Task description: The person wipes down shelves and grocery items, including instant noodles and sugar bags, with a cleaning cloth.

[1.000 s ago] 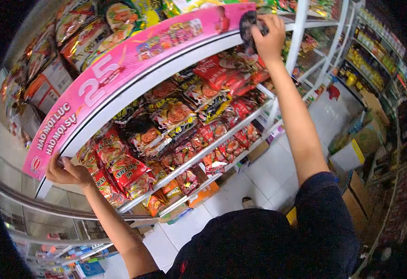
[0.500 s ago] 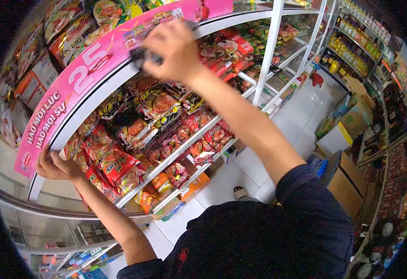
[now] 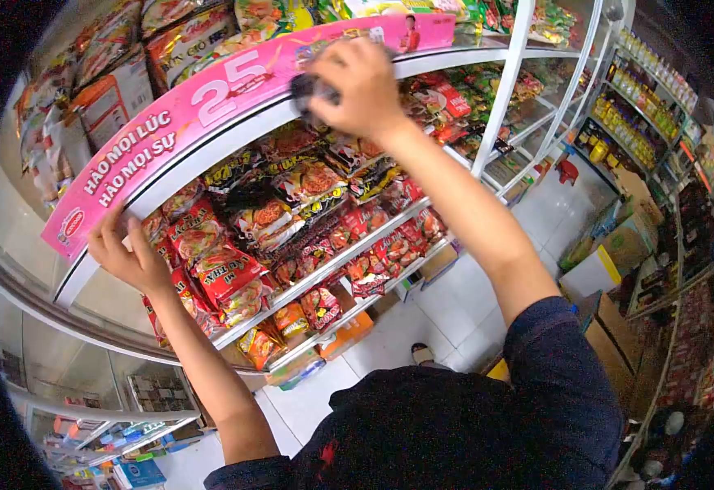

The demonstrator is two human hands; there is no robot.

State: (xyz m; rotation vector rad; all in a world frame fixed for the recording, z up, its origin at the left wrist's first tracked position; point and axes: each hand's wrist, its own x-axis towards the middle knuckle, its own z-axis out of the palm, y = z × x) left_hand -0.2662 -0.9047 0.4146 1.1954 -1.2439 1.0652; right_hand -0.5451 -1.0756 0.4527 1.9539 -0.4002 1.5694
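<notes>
My right hand (image 3: 361, 86) is closed around a dark, blurred bundle that looks like a cloth (image 3: 316, 100), held against the pink banner and the white shelf edge. The pink banner (image 3: 140, 135) carries white lettering and a large "25". My left hand (image 3: 132, 253) has its fingers apart and touches the white shelf edge (image 3: 173, 184) near the banner's left end. Beneath it lie red noodle packets (image 3: 224, 269). Dark noodle packets (image 3: 308, 180) fill the shelf between my hands.
Large noodle packs (image 3: 185, 41) stand behind the banner. White uprights (image 3: 500, 98) rise on the right. Orange packets (image 3: 259, 347) sit on a lower shelf. Beyond the tiled floor (image 3: 438, 306) are cardboard boxes (image 3: 610, 331) and shelves of bottles (image 3: 630, 106).
The view has shifted, so the shelf and banner appear farther right. My right hand keeps the dark bundle near the same part of the banner. My left hand's fingers are more spread.
</notes>
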